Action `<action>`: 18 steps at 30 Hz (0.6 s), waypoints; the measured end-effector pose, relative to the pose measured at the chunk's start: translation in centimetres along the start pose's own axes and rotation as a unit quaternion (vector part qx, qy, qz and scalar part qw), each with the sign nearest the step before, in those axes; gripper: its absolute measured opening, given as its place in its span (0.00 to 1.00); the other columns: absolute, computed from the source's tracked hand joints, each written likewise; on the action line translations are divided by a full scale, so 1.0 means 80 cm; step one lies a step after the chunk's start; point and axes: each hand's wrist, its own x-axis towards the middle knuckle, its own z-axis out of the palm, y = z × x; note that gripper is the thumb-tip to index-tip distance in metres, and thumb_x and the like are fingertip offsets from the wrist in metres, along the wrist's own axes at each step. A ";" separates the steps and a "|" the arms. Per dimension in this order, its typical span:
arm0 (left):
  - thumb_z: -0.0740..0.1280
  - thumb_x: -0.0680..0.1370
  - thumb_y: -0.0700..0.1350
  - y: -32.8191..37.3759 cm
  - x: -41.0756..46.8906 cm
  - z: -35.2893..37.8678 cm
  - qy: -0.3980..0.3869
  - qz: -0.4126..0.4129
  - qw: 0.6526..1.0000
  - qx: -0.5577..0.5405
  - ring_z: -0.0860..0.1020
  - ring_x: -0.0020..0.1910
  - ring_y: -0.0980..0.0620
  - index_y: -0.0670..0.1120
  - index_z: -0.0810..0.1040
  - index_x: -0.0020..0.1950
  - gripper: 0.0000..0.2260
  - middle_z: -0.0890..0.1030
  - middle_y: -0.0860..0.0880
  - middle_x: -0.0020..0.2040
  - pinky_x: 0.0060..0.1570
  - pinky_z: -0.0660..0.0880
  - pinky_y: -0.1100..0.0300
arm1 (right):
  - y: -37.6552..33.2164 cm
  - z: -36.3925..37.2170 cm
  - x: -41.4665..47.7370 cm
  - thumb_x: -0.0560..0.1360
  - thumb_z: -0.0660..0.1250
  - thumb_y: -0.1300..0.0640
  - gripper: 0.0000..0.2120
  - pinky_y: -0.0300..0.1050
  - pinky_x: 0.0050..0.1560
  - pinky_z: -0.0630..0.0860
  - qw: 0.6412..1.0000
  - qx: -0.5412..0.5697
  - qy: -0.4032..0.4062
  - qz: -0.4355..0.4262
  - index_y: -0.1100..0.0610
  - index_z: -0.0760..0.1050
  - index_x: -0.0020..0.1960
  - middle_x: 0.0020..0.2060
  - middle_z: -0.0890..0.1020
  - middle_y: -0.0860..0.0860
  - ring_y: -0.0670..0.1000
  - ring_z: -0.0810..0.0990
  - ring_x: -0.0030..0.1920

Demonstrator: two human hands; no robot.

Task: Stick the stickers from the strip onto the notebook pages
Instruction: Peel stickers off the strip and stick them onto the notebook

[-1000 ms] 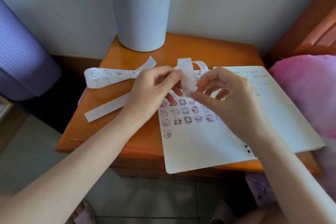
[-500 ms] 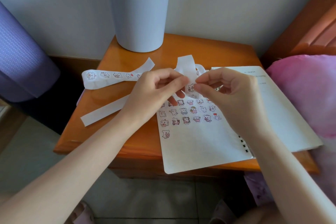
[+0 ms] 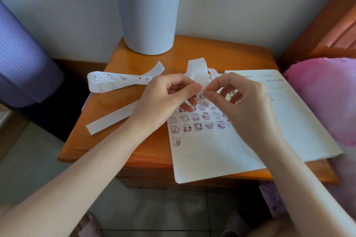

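Ideally the left hand [image 3: 165, 96] pinches the white paper strip [image 3: 197, 71] steady while the right hand [image 3: 237, 94], pinching the cartoon-animal sticker [image 3: 201, 94], peels slowly.

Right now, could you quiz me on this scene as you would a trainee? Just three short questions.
1. True or false: the bin stands on the table, apart from the notebook.
2. Where on the notebook is the lone sticker in the lowest row? A: near the left edge. B: in the middle. C: near the right edge.
3. Fill in: the left hand and right hand both pinch the ____.
Key: 1 true. 2 A. 3 strip.
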 end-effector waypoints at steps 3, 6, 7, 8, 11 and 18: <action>0.68 0.76 0.43 0.000 0.000 0.000 0.003 -0.002 1.000 -0.006 0.83 0.37 0.52 0.42 0.82 0.46 0.06 0.83 0.48 0.37 0.36 0.79 0.64 | 0.000 0.002 -0.001 0.72 0.70 0.57 0.02 0.31 0.35 0.68 0.999 -0.035 0.010 -0.007 0.51 0.78 0.43 0.39 0.77 0.40 0.43 0.74 0.38; 0.68 0.76 0.43 0.000 0.001 0.000 0.007 -0.005 1.000 -0.005 0.83 0.37 0.53 0.43 0.82 0.45 0.05 0.83 0.48 0.38 0.35 0.79 0.65 | -0.002 0.004 -0.003 0.73 0.69 0.56 0.04 0.29 0.36 0.66 0.997 -0.072 0.012 -0.019 0.48 0.75 0.44 0.40 0.72 0.38 0.42 0.72 0.39; 0.68 0.76 0.43 0.000 0.001 0.001 0.007 -0.008 1.000 -0.008 0.83 0.36 0.54 0.43 0.82 0.45 0.05 0.83 0.48 0.38 0.35 0.78 0.65 | -0.003 0.004 -0.004 0.73 0.69 0.56 0.05 0.29 0.37 0.65 0.997 -0.078 0.012 -0.023 0.48 0.74 0.44 0.40 0.71 0.38 0.42 0.71 0.39; 0.68 0.76 0.43 -0.001 0.002 0.001 0.008 -0.012 1.000 -0.010 0.82 0.36 0.54 0.42 0.82 0.45 0.06 0.83 0.49 0.37 0.35 0.78 0.65 | -0.004 0.005 -0.005 0.74 0.69 0.56 0.05 0.28 0.37 0.65 0.996 -0.085 0.015 -0.030 0.48 0.74 0.44 0.40 0.71 0.38 0.41 0.71 0.40; 0.67 0.77 0.43 -0.002 0.004 0.000 0.012 -0.020 1.000 -0.017 0.82 0.34 0.55 0.41 0.82 0.45 0.07 0.82 0.50 0.36 0.34 0.79 0.65 | -0.011 0.004 -0.010 0.74 0.68 0.58 0.02 0.28 0.40 0.66 0.991 -0.102 0.035 -0.074 0.54 0.75 0.45 0.45 0.74 0.43 0.42 0.69 0.42; 0.66 0.78 0.42 -0.003 0.003 -0.002 0.004 -0.003 1.000 0.010 0.81 0.35 0.57 0.41 0.82 0.43 0.08 0.82 0.53 0.34 0.35 0.77 0.67 | -0.033 -0.008 -0.022 0.70 0.70 0.55 0.01 0.33 0.33 0.74 0.986 0.088 -0.125 0.063 0.50 0.79 0.40 0.34 0.82 0.45 0.44 0.77 0.35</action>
